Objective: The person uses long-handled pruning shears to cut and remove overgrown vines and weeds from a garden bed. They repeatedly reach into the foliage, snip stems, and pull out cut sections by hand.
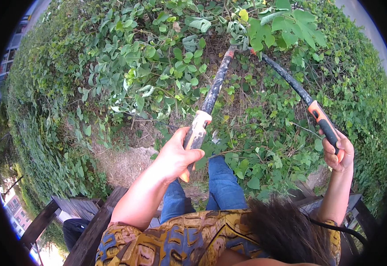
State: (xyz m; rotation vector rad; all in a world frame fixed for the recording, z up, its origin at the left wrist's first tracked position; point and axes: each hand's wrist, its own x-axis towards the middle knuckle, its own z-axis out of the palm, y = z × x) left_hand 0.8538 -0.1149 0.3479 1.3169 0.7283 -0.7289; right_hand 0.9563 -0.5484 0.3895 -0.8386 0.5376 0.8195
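Note:
My left hand (180,154) grips the near end of one black-and-orange handle of a pair of long-handled loppers (217,83). Around the grip of the other handle, at the right, my right hand (338,149) is closed. The two handles are spread wide apart. Whitish smears cover the left handle. The lopper head lies at the top centre, partly hidden among curled leaves (238,31), beside broad lobed green leaves (293,28). Whether the blades touch a stem cannot be told.
Dense leafy shrubs and vines (147,56) surround the loppers. Dry ground (127,164) shows at the lower left, near my jeans-clad legs (225,179). Dark wooden rails (95,226) stand at both sides. A dark fabric item (75,231) is beside the left rail.

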